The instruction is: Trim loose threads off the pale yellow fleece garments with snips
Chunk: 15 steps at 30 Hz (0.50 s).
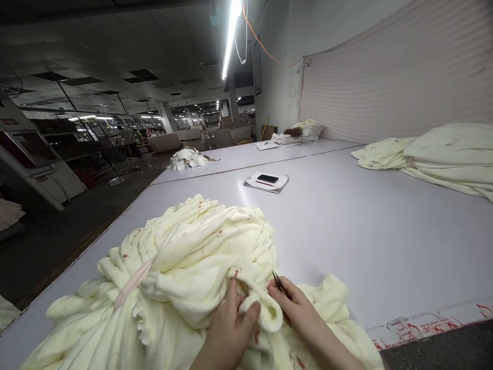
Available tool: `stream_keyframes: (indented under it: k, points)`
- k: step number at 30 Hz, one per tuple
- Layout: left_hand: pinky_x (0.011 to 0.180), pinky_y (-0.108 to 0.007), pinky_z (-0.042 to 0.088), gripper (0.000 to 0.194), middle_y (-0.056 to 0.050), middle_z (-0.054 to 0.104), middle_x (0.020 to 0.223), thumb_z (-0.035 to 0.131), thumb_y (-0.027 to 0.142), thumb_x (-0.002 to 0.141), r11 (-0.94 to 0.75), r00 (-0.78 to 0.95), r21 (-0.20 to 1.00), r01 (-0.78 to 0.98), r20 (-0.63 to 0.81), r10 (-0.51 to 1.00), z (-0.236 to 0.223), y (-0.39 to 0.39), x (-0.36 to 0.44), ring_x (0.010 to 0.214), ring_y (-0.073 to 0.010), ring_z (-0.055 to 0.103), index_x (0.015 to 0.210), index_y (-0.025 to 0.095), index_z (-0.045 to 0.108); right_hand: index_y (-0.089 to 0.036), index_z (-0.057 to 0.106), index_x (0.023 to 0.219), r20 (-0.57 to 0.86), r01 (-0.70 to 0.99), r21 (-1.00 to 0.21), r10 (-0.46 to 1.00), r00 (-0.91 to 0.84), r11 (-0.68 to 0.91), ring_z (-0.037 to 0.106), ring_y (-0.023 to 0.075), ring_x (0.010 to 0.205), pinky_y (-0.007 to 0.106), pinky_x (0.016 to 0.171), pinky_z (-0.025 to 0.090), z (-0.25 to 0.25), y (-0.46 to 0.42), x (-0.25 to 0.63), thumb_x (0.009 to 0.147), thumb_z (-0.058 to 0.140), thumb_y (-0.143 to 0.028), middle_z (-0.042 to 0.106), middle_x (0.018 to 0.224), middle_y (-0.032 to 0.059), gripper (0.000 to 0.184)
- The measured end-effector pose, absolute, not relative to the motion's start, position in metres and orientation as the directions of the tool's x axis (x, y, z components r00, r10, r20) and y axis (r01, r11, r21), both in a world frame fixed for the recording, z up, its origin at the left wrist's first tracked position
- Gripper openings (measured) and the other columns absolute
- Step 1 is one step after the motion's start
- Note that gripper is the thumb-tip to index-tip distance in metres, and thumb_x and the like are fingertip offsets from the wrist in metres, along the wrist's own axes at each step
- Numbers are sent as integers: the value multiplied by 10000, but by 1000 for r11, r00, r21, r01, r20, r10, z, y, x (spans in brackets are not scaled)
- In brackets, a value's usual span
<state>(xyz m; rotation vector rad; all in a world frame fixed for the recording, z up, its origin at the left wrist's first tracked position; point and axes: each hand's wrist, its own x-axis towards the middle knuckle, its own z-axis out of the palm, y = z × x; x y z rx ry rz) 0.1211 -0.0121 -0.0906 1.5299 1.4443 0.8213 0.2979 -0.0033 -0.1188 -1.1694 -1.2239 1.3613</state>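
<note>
A big heap of pale yellow, soft cloth (208,241) with small reddish marks lies gathered in front of me. A pale pink strip (133,282) runs around its left part. My left hand (233,324) grips a fold of this cloth, index finger stretched along an edge with a reddish mark and thumb on a looped fold. Just to the right, my right hand (295,303) is closed around a small dark two-pointed tool (277,280); whether it is tweezers or thread snips I cannot tell. Its points aim up and left, beside the looped fold.
The cloth rests on a wide pale table (323,221) with red markings along the near right edge. Farther back lie a phone (267,178) on papers (279,185), a white cloth pile (188,158) and stacked pieces (308,131). More yellow cloth (450,154) lies at right.
</note>
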Motion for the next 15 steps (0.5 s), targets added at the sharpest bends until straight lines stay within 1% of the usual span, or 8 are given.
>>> stream_keyframes:
  k: [1,3,5,7,8,12,15]
  points:
    - [894,-349,422,740,-102,668,1038,560,479,799,71,67,946,316,-97,993,-90,-11,123,1041,-266,574,1410,147,307,-195,529,797,-37,-48,-998,992,-117,-43,499,133,689,233,618,409,-117,-8,292,867,497,-441,515,725,-28,258]
    - [910,-333,432,674,-116,620,1183,596,467,780,126,24,990,70,-128,991,-87,-8,126,1120,-264,541,1353,172,398,-199,530,819,20,9,-1000,992,-125,21,506,138,737,235,660,410,-111,-18,285,870,504,-392,534,775,-19,201]
    - [892,-352,454,619,-133,604,1217,646,443,749,189,75,976,-109,-181,981,-84,-5,128,1100,-281,561,1277,165,481,-208,525,840,48,99,-993,985,-168,66,510,136,732,229,650,402,-107,-24,282,861,514,-330,559,803,-18,124]
    - [884,-373,463,585,-146,631,1169,688,401,722,242,134,952,-186,-220,966,-83,-4,129,1062,-291,585,1221,142,528,-219,516,859,44,160,-984,975,-219,80,516,129,695,223,620,394,-106,-27,283,843,528,-284,585,803,-25,68]
    - [889,-377,461,573,-146,641,1149,704,377,710,260,145,944,-205,-233,962,-83,-4,129,1058,-292,587,1205,138,543,-223,512,873,35,168,-983,972,-231,76,521,129,690,222,616,395,-107,-27,284,835,536,-275,595,798,-28,69]
    - [880,-372,467,578,-123,645,1147,736,293,662,253,143,920,-299,-218,965,-84,-5,130,1043,-294,589,1200,165,568,-226,504,956,20,172,-984,982,-188,53,548,144,701,239,635,421,-108,-20,296,827,553,-309,611,763,-28,161]
    - [870,-366,471,543,-115,644,1149,725,283,667,234,138,904,-357,-197,971,-84,-7,131,1030,-288,594,1182,180,588,-225,540,984,69,332,-937,990,-123,106,561,150,671,247,584,436,-104,-17,308,837,543,-344,633,824,1,189]
